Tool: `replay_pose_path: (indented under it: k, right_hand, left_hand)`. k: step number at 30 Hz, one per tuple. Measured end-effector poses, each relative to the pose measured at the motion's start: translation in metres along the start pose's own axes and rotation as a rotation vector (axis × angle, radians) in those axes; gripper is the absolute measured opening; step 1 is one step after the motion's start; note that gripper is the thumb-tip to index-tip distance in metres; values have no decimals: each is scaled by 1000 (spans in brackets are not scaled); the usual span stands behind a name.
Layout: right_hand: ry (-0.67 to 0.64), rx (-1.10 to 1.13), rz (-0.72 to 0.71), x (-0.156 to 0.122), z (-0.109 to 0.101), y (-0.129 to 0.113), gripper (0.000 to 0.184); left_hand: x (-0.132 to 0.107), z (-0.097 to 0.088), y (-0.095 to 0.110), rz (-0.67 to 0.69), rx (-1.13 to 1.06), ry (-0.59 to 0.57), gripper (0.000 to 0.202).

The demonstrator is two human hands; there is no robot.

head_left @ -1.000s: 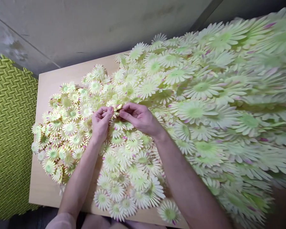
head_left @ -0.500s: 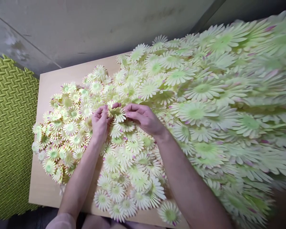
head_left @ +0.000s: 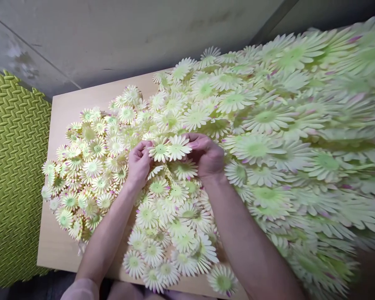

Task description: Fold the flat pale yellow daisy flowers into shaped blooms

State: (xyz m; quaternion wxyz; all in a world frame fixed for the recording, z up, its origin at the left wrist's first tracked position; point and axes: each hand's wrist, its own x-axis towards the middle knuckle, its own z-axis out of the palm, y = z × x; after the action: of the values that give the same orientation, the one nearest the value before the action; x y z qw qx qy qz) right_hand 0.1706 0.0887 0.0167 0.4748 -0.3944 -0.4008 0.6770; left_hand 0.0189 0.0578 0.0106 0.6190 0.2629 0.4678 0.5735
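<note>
Between my hands are two pale yellow-white artificial flower heads with green centres, side by side and facing up. My left hand (head_left: 140,160) pinches the edge of the left flower head (head_left: 160,150). At the right flower head (head_left: 178,147), my right hand (head_left: 208,154) grips the outer petals, its thumb and forefinger closed. Whether the two flower heads are joined cannot be made out. Under and around both hands lies a heap of loose flower heads (head_left: 178,193), some with pink petal tips.
A wooden table (head_left: 59,246) carries the flowers. Smaller-looking flower heads (head_left: 92,168) are piled on the left, and a large, deep heap (head_left: 265,116) fills the right. A green woven-textured foam mat (head_left: 15,175) stands at the left edge. Behind is a grey wall (head_left: 128,37).
Both hands have shifted right, the right one turning inward. The flower piece between them has opened from a bunched clump into two flower heads lying flat side by side.
</note>
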Motion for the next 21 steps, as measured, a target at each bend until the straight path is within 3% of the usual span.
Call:
replay_pose_path:
  k: [7,9,14,18,21]
  right_hand:
    - [103,390,-270,5,-15,-5,34]
    - [106,331,-258,5,-13,-4,36]
    - [-102,92,-240,3,-5,5,41]
    - [-228,-157,-223,2,-2,7,26]
    - [-265,-257,-171,-1,3,6,32]
  left_hand:
    - [9,-10,3,123,-115,-24,25]
    - [9,-12,1,185,-43,12,25]
    - [1,-7,-3,475,319,131,27]
    - [-4,-2,-4,566,415,79,25]
    - [-6,-2,-6,558,436,20,20]
